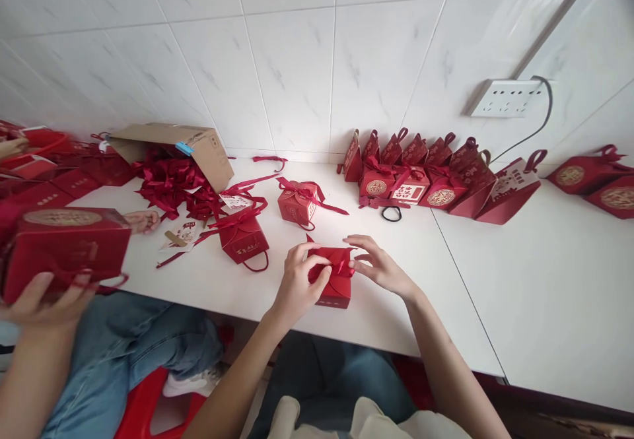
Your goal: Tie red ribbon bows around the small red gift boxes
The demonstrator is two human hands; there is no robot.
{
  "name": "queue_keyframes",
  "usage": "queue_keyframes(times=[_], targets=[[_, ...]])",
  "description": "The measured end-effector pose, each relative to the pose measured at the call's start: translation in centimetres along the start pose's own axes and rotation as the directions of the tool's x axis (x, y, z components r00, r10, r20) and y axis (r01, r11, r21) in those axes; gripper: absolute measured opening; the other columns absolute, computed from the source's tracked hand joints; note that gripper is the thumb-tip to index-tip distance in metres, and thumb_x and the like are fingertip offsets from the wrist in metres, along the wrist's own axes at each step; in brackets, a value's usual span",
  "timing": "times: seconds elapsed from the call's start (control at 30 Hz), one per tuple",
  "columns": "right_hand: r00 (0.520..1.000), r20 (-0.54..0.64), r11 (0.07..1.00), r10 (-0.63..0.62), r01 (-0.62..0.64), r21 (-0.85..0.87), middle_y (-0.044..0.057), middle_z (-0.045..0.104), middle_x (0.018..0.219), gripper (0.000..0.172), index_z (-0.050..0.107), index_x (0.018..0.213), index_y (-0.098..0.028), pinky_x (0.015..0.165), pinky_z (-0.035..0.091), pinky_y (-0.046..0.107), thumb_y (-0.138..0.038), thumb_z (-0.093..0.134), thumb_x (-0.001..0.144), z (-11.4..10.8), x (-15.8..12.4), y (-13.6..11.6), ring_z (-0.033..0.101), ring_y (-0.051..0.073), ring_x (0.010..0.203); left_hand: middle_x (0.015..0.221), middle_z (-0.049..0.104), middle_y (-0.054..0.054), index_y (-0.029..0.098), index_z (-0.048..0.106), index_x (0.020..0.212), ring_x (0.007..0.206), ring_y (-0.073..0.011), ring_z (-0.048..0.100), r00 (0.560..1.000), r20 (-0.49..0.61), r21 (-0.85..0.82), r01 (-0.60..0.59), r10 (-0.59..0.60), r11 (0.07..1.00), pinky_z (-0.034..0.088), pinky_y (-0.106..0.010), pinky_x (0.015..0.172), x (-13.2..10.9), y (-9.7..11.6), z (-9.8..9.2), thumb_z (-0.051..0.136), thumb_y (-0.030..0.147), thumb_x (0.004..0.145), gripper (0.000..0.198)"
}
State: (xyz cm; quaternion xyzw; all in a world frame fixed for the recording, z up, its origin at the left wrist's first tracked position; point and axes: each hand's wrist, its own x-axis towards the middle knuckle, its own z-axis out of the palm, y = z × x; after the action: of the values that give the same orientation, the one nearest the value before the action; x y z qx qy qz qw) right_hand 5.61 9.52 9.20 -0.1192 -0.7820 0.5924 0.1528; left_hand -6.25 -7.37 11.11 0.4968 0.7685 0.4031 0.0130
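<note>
A small red gift box (334,299) stands on the white table close in front of me, with a shiny red ribbon (341,264) gathered in a bow on its top. My left hand (301,277) is closed at the bow's left side, thumb and fingers pinching the ribbon against the box top. From the right, my right hand (380,269) grips the ribbon's other side between thumb and a finger, its remaining fingers raised. Beyond my hands sit one tied red box (297,204) and, to its left, another tied red box (242,237) with a cord handle.
An open cardboard carton (211,158) spills red ribbons (171,178). Finished boxes (443,195) line the wall at right, near a black hair tie (391,214) and a power strip (510,99). At left, a co-worker's hand (54,303) holds a large red box (69,247).
</note>
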Motion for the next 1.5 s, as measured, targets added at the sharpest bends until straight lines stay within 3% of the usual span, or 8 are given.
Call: queue_keyframes(times=[0.17,0.33,0.43,0.67,0.87,1.0,1.23,1.5], targets=[[0.999,0.04,1.0,0.002,-0.002,0.014,0.009,0.057,0.112,0.023,0.061,0.076,-0.019,0.093,0.041,0.038,-0.042,0.058,0.079,-0.6,1.8,-1.1,0.054,0.022,0.107,0.108,0.056,-0.005,0.022,0.061,0.079,0.108,-0.0223,0.051,0.999,0.022,-0.036,0.031,-0.031,0.999,0.043,-0.041,0.094,-0.2,-0.2,0.3,0.053,0.024,0.085,0.009],[0.993,0.058,0.95,0.1,-0.113,0.29,0.006,0.064,0.092,0.027,0.062,0.075,-0.016,0.087,0.044,0.035,-0.043,0.057,0.077,-0.6,3.3,-1.6,0.06,0.018,0.089,0.107,0.056,-0.006,0.021,0.057,0.075,0.107,-0.022,0.052,0.996,0.022,-0.071,0.087,-0.085,0.994,0.043,-0.042,0.093,-0.3,-0.2,0.7,0.052,0.025,0.086,0.013],[0.981,0.037,0.929,0.188,-0.19,0.317,0.005,0.064,0.084,0.024,0.062,0.073,-0.016,0.082,0.047,0.032,-0.039,0.055,0.074,-0.2,4.2,-1.2,0.06,0.017,0.086,0.107,0.056,-0.006,0.02,0.056,0.073,0.106,-0.0222,0.052,0.994,0.023,-0.068,0.107,-0.106,0.992,0.044,-0.042,0.093,-0.2,-0.1,0.9,0.053,0.024,0.085,0.014],[0.919,-0.144,0.929,0.368,-0.358,0.091,0.002,0.056,0.059,0.027,0.053,0.055,-0.017,0.06,0.043,0.028,-0.037,0.05,0.073,0.4,4.6,0.4,0.052,0.015,0.06,0.104,0.055,-0.006,0.02,0.056,0.074,0.105,-0.0226,0.053,0.995,0.008,-0.068,0.1,-0.1,0.993,0.045,-0.043,0.092,0.0,0.1,1.0,0.053,0.022,0.084,0.01],[0.854,-0.417,0.931,0.31,-0.363,-0.05,0.0,0.052,0.066,0.037,0.049,0.073,-0.021,0.055,0.036,0.026,-0.055,0.042,0.083,-0.1,0.4,-1.8,0.05,0.016,0.062,0.104,0.053,-0.006,0.026,0.062,0.103,0.105,-0.0212,0.052,0.998,0.021,-0.049,0.053,-0.052,0.997,0.046,-0.04,0.093,0.0,0.4,0.8,0.049,0.021,0.086,0.023],[0.909,-0.257,0.919,0.329,-0.37,-0.132,-0.003,0.039,0.052,0.051,0.043,0.058,-0.021,0.05,0.031,0.026,-0.064,0.034,0.084,1.5,-2.2,-3.5,0.039,0.013,0.05,0.102,0.051,-0.006,0.025,0.066,0.093,0.104,-0.0229,0.052,0.996,0.024,-0.031,0.084,-0.084,0.996,0.044,-0.042,0.094,0.4,0.4,0.8,0.052,0.022,0.083,0.017],[0.948,-0.224,0.957,0.225,-0.258,-0.131,-0.005,0.044,0.057,0.03,0.047,0.076,-0.021,0.053,0.032,0.025,-0.05,0.051,0.083,3.1,-2.7,-3.0,0.041,0.013,0.054,0.114,0.05,-0.007,0.025,0.054,0.11,0.112,-0.0216,0.049,0.98,-0.11,-0.207,0.14,-0.165,0.968,0.044,-0.038,0.093,-0.5,-0.6,0.5,0.05,0.026,0.084,0.026],[0.98,-0.089,0.984,0.178,-0.175,0.033,-0.001,0.052,0.069,0.029,0.052,0.076,-0.019,0.061,0.038,0.027,-0.047,0.053,0.083,2.6,-2.8,-2.2,0.046,0.014,0.064,0.076,0.054,0.0,0.02,0.05,0.077,0.07,-0.0142,0.054,0.964,-0.045,-0.226,0.246,-0.262,0.943,0.047,-0.028,0.068,-1.8,-1.5,0.3,0.053,0.032,0.081,0.012]])
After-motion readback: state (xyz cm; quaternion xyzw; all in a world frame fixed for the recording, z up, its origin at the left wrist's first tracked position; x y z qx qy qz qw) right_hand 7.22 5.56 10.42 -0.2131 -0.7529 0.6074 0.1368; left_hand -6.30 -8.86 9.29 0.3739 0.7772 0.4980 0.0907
